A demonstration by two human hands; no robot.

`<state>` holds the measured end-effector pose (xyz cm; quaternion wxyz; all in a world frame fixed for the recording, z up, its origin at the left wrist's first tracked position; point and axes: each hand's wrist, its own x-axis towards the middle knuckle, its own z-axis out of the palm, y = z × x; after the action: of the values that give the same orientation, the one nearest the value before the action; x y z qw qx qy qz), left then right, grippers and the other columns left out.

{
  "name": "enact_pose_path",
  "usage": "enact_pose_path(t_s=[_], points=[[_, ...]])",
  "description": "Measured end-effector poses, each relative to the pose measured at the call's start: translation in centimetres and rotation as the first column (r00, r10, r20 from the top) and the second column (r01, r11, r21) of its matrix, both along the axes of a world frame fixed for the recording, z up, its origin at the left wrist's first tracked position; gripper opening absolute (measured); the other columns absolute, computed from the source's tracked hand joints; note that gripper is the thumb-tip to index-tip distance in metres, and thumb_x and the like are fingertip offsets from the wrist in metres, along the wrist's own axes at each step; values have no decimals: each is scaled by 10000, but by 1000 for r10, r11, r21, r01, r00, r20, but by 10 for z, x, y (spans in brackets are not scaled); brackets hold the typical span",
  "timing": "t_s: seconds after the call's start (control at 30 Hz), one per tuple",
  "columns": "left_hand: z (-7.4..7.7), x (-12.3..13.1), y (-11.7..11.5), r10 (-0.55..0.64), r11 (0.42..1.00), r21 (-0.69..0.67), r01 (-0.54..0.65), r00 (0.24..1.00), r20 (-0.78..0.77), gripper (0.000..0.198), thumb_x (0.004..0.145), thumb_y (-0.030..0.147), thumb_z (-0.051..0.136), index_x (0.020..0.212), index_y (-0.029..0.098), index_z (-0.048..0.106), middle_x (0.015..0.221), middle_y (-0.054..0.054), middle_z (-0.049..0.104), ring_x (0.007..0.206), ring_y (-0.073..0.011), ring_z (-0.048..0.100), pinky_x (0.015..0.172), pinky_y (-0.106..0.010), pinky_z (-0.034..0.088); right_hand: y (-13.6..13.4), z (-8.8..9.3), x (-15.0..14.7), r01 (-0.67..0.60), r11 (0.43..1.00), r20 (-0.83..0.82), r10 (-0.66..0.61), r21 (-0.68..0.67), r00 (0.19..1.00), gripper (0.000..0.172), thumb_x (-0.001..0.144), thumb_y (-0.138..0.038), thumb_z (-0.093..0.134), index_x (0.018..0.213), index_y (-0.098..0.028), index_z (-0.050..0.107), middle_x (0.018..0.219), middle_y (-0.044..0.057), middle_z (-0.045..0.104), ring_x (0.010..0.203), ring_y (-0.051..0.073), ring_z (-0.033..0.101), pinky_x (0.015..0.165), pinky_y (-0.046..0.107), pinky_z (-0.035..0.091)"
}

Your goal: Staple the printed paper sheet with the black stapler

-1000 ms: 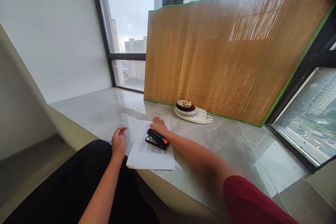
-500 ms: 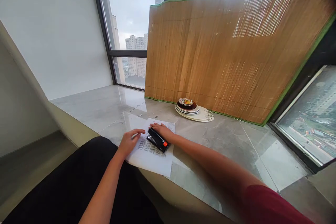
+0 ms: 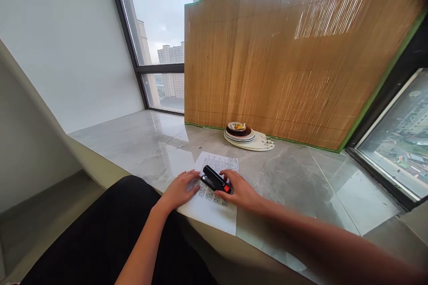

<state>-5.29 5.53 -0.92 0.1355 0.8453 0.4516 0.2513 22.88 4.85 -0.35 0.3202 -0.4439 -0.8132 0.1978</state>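
Observation:
A black stapler (image 3: pixel 214 179) with a red-orange patch at its near right end lies on a printed sheet of paper (image 3: pixel 214 216). My right hand (image 3: pixel 240 190) holds the stapler's rear end, thumb on the near side and fingers on the far side. At the stapler's other end, my left hand (image 3: pixel 180 190) rests over the paper's left edge. Its thumb and fingers are apart, with the fingertips close to the stapler's front; whether they touch it I cannot tell.
A stack of plates (image 3: pixel 239 133) and an oval white plate (image 3: pixel 264 141) sit at the back of the grey stone sill (image 3: pixel 287 178). Behind them a bamboo mat (image 3: pixel 267 62) leans on the window. The sill's front edge runs beside my black-clothed leg (image 3: pixel 100 227).
My right hand has gone from lying flat beyond the stapler to gripping its rear end. My left hand has come in nearer to the stapler's front. Paper and stapler appear further right.

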Motion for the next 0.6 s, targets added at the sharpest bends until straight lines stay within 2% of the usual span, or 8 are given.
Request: enact_pose_path(t_s=[0.03,0.17,0.3,0.43,0.6], points=[[-1,3,0,-3,1000,-10,4,1000,8,366,926,289,633,1287,264,690,1414,-62,661,1395,-278,546,1237,-492,334,-4,-2,1,-1,1000,16,1,27,1000,567,811,-481,791,1273,-204,615,1215,112,673,1107,278,632,979,405,497],[-7,18,1,45,999,14,-45,999,27,369,923,349,667,1282,270,688,1404,-77,664,1380,-295,553,1207,-494,365,0,-6,2,-13,996,6,12,94,1000,236,868,-239,699,1100,-220,664,1039,74,695,967,244,643,874,374,516],[-11,26,1,57,998,7,-57,998,34,436,956,401,635,1372,273,613,1415,-84,649,1366,-295,558,1219,-505,321,12,-6,10,85,986,-121,-68,144,990,330,849,-126,687,1169,-203,660,1099,89,692,1046,257,618,941,411,502],[-10,24,-3,115,993,-27,-115,993,18,556,969,465,612,1465,229,526,1468,-111,600,1367,-300,544,1215,-482,321,17,-7,15,113,992,-180,-102,52,978,358,833,-100,705,1176,-200,687,1099,86,702,1041,253,622,947,412,496],[-8,22,-5,141,989,-50,-142,990,-10,587,972,501,598,1482,227,505,1507,-107,561,1396,-314,502,1179,-461,361,18,-3,14,105,993,-183,-114,-54,977,332,843,-180,714,1171,-229,709,1013,57,698,914,221,622,871,377,492]])
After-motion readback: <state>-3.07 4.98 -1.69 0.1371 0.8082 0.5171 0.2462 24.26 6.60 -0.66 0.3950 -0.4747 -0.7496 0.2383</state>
